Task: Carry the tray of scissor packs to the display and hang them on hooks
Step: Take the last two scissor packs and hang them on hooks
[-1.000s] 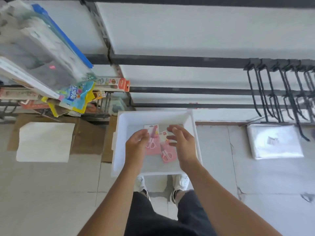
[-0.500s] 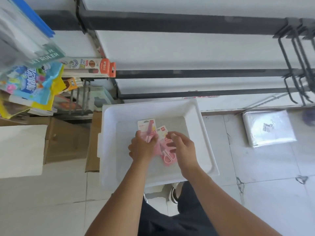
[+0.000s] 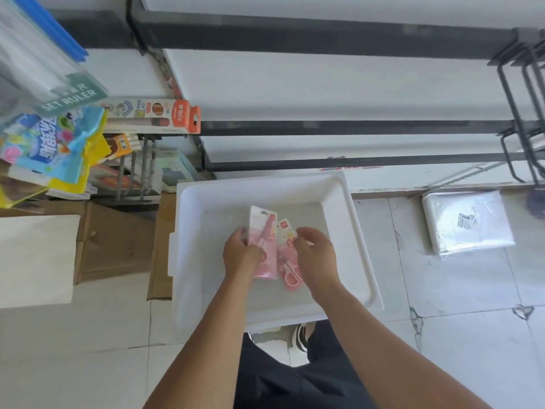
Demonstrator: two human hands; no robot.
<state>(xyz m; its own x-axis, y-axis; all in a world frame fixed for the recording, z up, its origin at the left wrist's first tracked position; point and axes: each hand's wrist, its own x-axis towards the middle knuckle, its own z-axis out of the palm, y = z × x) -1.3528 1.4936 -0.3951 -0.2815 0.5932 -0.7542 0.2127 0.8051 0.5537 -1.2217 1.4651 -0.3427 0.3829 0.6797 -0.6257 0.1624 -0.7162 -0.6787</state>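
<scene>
While you lean over the white tray (image 3: 348,231), which sits on the tiled floor (image 3: 460,335) just in front of your shoes, both your hands are down inside it; your left hand (image 3: 240,255) has its fingers (image 3: 239,233) curled round the left edge of a pink scissor pack (image 3: 264,231), pinching it so its top end tilts up toward the display; your right hand (image 3: 317,255) hovers over a second scissor pack (image 3: 290,261) lying just beside the first, fingers bent and slightly spread, touching its right side, though you cannot tell whether they grip it; the dark hooks (image 3: 522,113) stand out from the display rails at the upper right, well apart from the tray; a wrapped white bundle (image 3: 469,222) lies on the floor below them; hanging stationery packs (image 3: 53,137) crowd the upper left.
</scene>
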